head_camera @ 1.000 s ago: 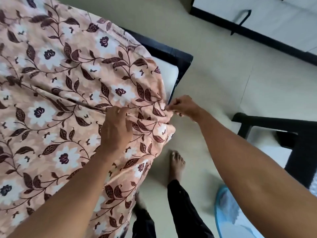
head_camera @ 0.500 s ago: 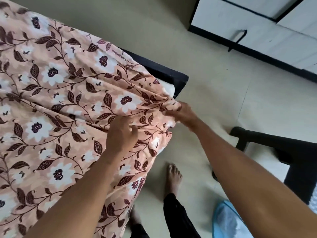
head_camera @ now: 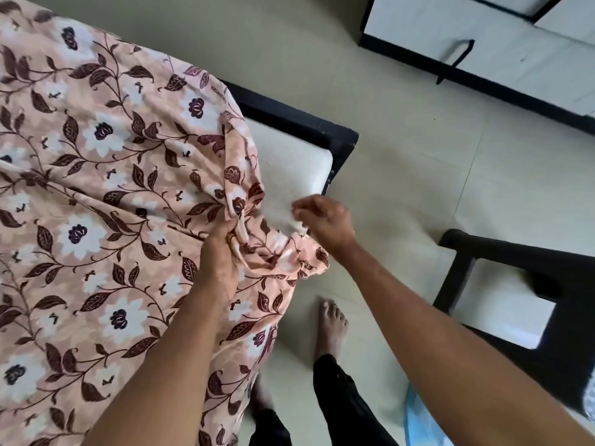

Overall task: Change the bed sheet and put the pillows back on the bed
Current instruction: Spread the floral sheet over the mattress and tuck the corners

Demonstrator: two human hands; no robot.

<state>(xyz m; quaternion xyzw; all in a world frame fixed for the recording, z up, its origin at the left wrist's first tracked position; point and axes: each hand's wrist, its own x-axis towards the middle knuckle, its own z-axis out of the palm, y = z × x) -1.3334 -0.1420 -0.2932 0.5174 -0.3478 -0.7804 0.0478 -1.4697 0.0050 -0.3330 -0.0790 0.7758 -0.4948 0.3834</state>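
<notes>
Sheet (head_camera: 96, 188) drawn back off mattress (head_camera: 289, 162) above tiled floor (head_camera: 418, 156)

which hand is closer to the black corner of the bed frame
Right. The right hand hovers at the bare white mattress edge, just short of the black bed frame corner; the left hand grips the bunched peach floral sheet farther in.

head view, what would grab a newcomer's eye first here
The peach floral sheet fills the left, bunched near centre where the left hand grips a fold. Right of it the bare white mattress corner shows inside the black bed frame, with the right hand at the sheet's edge beside it.
</notes>
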